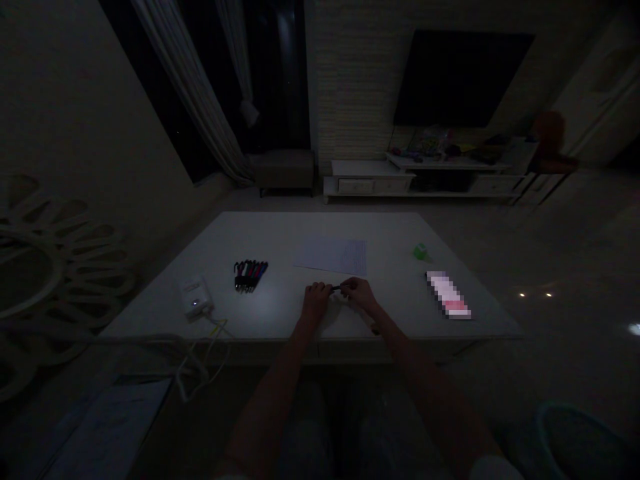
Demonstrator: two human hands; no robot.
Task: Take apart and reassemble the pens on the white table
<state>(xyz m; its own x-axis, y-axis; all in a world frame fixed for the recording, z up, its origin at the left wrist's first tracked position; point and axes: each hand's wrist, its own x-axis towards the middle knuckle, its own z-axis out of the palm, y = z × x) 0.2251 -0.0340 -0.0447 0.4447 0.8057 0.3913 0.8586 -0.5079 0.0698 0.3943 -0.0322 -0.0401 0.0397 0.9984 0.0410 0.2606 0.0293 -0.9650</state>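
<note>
In the dim room, both hands meet over the near part of the white table [280,313]. My left hand [316,298] is closed on the left end of a short, slim dark object [339,288]. My right hand [359,292] pinches its other end. The object's kind is too dark and small to tell. Just beyond the hands lies a sheet of paper [331,255] with writing on its right side. To the left is a set of slim, dark and coloured tools [250,275] in a black holder, resembling hex keys. A small dark thing [375,329] lies by my right wrist.
A white box-shaped device [195,298] with cables [215,333] sits at the table's left. On the right are a small green object [420,251] and a phone [449,295] with a lit, blurred screen. A TV cabinet [370,186] stands beyond.
</note>
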